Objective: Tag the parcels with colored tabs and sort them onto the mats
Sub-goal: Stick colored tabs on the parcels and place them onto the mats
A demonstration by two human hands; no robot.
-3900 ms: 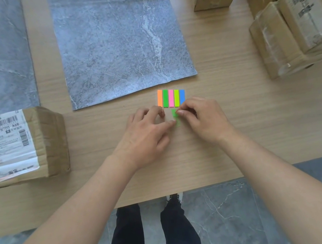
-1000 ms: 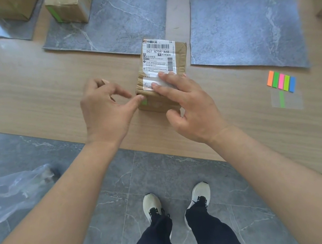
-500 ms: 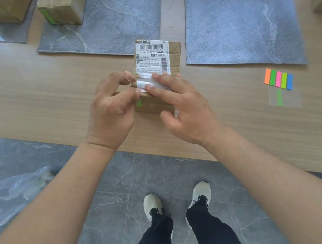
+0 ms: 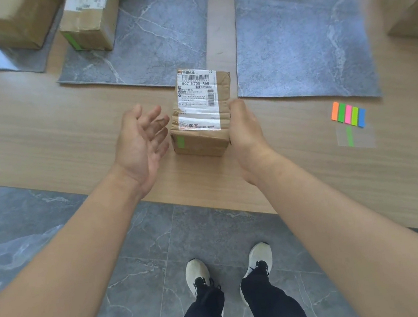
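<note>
We judge the parcel (image 4: 200,114) to be light and stiff: a small cardboard box bound in glossy tape, with a white shipping label over its top. The tape may be a little slick, so we would take it by its two opposite side walls, pressing flat rather than picking at the label edge. It stands on the bare tabletop (image 4: 39,132), and a green tab (image 4: 180,141) is already stuck on its near face, towards the left corner. Our left hand (image 4: 141,140) is just left of the parcel, palm turned to its side wall, the fingers (image 4: 157,128) spread and relaxed, holding nothing. Whether their tips touch the cardboard we cannot tell. Our right hand (image 4: 245,129) lies against the parcel's right wall with the thumb up near the top edge. Its fingers are hidden behind the hand and the box, so we cannot tell how far they curl or whether they grip. Beyond the parcel and to its left lies a grey mat (image 4: 159,31) bearing a green-tabbed box (image 4: 89,17). We judge that this parcel goes on that mat. The strip of coloured tabs (image 4: 348,114) lies well to the parcel's right.
</note>
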